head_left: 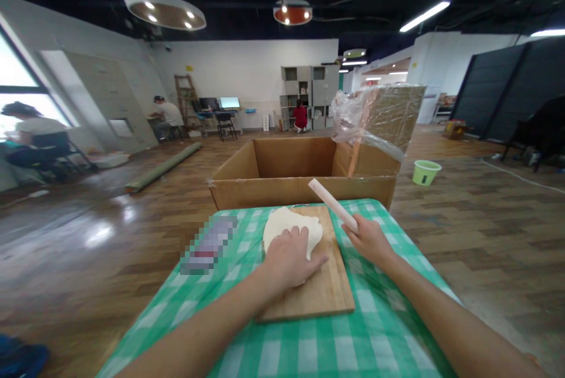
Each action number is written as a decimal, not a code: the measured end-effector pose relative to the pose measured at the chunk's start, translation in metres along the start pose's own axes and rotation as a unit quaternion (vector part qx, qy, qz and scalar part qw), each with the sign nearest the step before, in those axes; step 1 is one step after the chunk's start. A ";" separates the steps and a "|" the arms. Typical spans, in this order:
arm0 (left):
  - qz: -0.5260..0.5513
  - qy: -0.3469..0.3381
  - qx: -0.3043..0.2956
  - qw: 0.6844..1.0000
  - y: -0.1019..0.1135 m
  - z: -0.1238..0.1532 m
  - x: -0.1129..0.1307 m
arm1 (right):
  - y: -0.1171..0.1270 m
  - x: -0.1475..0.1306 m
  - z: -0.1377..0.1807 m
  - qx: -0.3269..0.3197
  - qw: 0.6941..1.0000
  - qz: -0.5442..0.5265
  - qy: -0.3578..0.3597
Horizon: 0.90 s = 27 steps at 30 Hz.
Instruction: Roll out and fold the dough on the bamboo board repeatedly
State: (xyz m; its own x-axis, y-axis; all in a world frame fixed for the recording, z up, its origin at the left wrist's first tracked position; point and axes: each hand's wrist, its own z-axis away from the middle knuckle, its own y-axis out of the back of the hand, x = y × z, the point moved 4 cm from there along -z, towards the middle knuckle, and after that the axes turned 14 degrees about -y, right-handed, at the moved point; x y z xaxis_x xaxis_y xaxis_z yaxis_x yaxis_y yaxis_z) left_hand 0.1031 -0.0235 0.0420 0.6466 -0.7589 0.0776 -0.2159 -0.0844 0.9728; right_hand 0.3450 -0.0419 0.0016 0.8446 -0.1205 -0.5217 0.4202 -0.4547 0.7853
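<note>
Two bare hands work over a wooden cutting board (324,295). The left hand (289,257) lies flat with fingers spread, pressing on a pale lump of dough (286,226) that sits on the far half of the board. The right hand (369,239) is closed around one end of a white rolling pin (332,204), which is raised off the board and slants up and away to the left. The board rests on a table with a green checked tablecloth (384,331). Just beyond the table's far edge stands an open cardboard box (286,175). A light green bucket (426,172) sits on the wooden floor to the right.
</note>
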 end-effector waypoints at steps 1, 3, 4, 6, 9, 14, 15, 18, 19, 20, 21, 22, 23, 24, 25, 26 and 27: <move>-0.005 0.015 -0.023 1.000 -0.003 0.001 0.004 | 0.000 0.000 0.000 0.001 1.000 0.001 0.001; -0.018 0.032 -0.060 0.998 -0.008 -0.001 0.008 | 0.000 0.002 -0.001 0.003 1.000 0.005 0.000; -0.024 0.033 -0.074 0.996 -0.010 -0.003 0.009 | 0.000 0.003 -0.002 0.003 1.000 0.007 -0.002; -0.034 0.024 -0.095 0.995 -0.010 -0.006 0.012 | -0.001 0.005 -0.003 0.002 1.000 0.010 -0.005; -0.041 0.002 -0.115 0.993 -0.007 -0.006 0.020 | -0.002 0.007 -0.005 -0.003 1.000 0.010 -0.010; -0.084 -0.037 -0.178 0.980 -0.003 0.009 0.035 | -0.006 0.008 -0.003 -0.015 1.000 0.005 0.000; -0.098 -0.034 -0.186 0.977 -0.002 0.012 0.035 | -0.006 0.008 -0.003 -0.016 1.000 0.004 0.003; -0.111 -0.024 -0.181 0.977 0.001 0.019 0.031 | -0.008 0.007 -0.003 -0.019 1.000 0.010 0.001; -0.109 -0.027 -0.174 0.978 0.002 0.020 0.030 | -0.008 0.007 -0.003 -0.019 1.000 0.018 -0.004; -0.106 -0.035 -0.167 0.980 0.002 0.022 0.030 | -0.007 0.008 -0.004 -0.017 0.999 0.029 -0.010; -0.106 -0.046 -0.160 0.980 0.003 0.023 0.029 | -0.006 0.008 -0.005 -0.014 0.999 0.042 -0.019; -0.109 -0.058 -0.155 0.980 0.003 0.026 0.030 | -0.004 0.010 -0.006 -0.010 0.998 0.058 -0.031; -0.112 -0.073 -0.151 0.979 0.003 0.028 0.030 | 0.000 0.012 -0.007 -0.004 0.996 0.076 -0.047; -0.116 -0.087 -0.150 0.978 0.002 0.032 0.031 | 0.004 0.014 -0.009 0.002 0.994 0.095 -0.063; -0.119 -0.100 -0.152 0.976 0.001 0.035 0.033 | 0.008 0.017 -0.010 0.004 0.990 0.114 -0.077; -0.120 -0.113 -0.154 0.974 0.000 0.040 0.035 | 0.012 0.020 -0.011 0.002 0.987 0.131 -0.089; -0.118 -0.125 -0.158 0.972 -0.002 0.045 0.037 | 0.015 0.022 -0.011 -0.006 0.984 0.147 -0.099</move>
State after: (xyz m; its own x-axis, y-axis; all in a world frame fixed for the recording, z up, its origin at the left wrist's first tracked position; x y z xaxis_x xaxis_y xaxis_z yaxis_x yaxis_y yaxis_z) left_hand 0.0950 -0.0807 0.0336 0.4436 -0.8795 -0.1722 0.1785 -0.1016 0.9787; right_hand 0.3741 -0.0417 0.0057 0.8498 -0.4147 -0.3254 0.1730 -0.3636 0.9153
